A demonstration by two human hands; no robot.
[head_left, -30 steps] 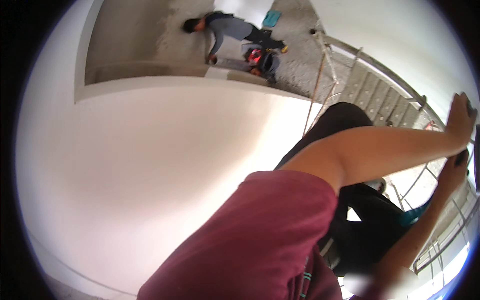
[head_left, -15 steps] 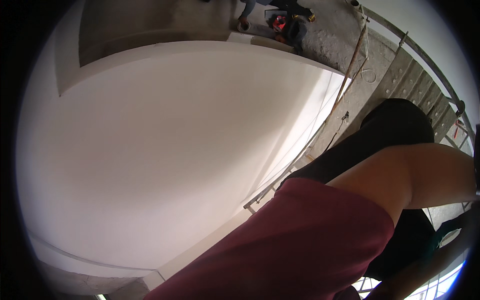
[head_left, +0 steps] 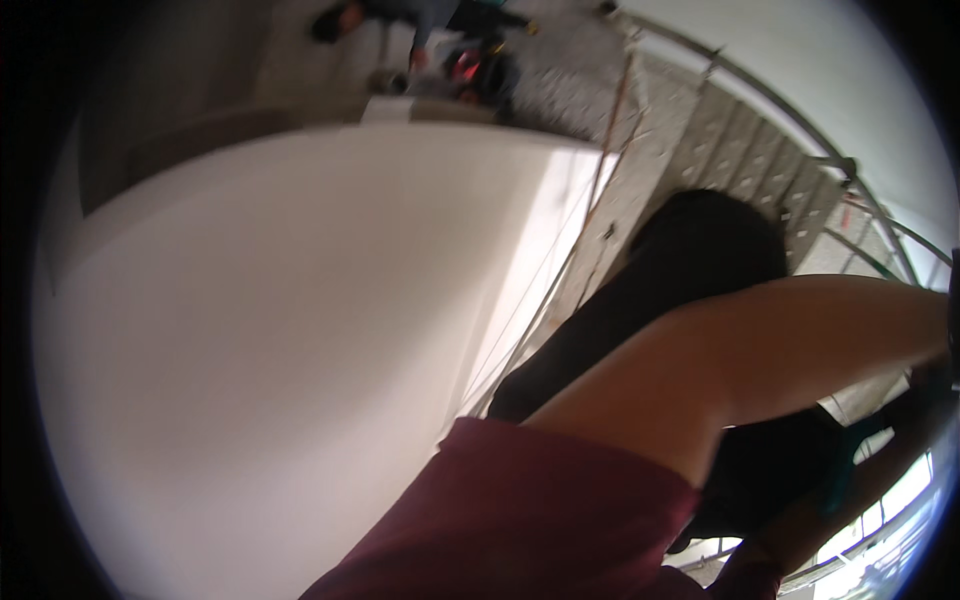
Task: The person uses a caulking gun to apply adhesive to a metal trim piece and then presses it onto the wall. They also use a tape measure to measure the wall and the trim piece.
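My left arm (head_left: 800,345), in a maroon sleeve (head_left: 520,510), stretches across to the right edge, where the wrist leaves the picture and the left hand is cut off. Below it my right forearm (head_left: 850,510) slants up to the same edge. My right hand (head_left: 932,385) is lost in shadow and blur there, so its fingers cannot be made out. A blurred teal strip (head_left: 846,465) shows beside the right forearm; what it belongs to is unclear. My dark-trousered leg (head_left: 710,245) is bent over a perforated metal scaffold plank (head_left: 745,145).
A curved metal rail (head_left: 760,85) borders the plank on the far right. To the left spreads a large smooth white wall surface (head_left: 300,330). Beyond its top edge, lower down, a person (head_left: 430,25) bends near a red item (head_left: 465,65) on rough concrete floor (head_left: 570,75).
The whole scene has shifted left in the picture, with more blur. My left arm spans more of the right side. More of the other person now shows at the top.
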